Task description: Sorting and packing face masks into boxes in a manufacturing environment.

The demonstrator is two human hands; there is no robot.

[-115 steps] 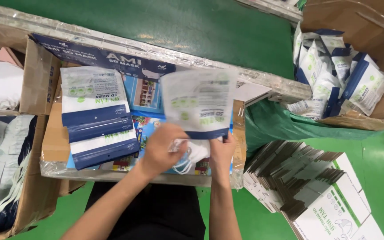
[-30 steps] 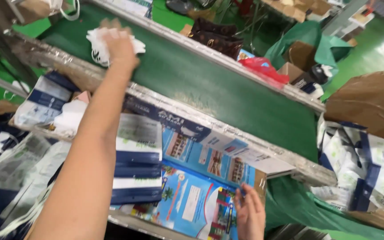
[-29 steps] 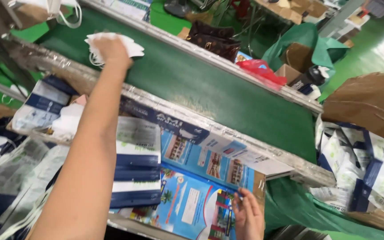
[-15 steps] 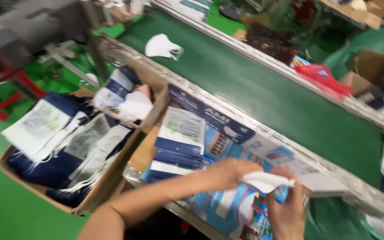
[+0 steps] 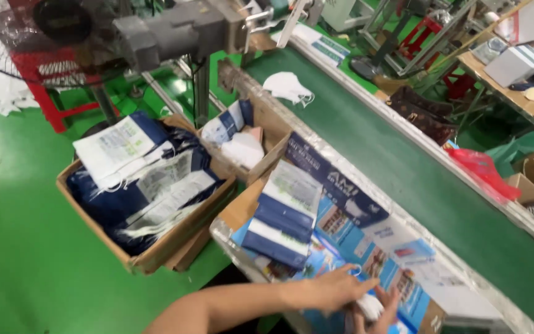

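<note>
A: What is held by the left hand [image 5: 335,289] and the right hand [image 5: 381,309]?

B: A white mask [image 5: 369,305] is pinched between both, low over the blue box [image 5: 347,247].

A: How should it be handled?

B: It is judged light, soft and easily crumpled; the edges or ear loops are best gripped. Its long axis cannot be told, as it is mostly covered.

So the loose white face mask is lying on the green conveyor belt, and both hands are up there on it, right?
Not quite. The loose white face mask does lie on the green conveyor belt, but the left hand and right hand are down at the cardboard tray, on a small white bundle. The head view shows it.
</note>
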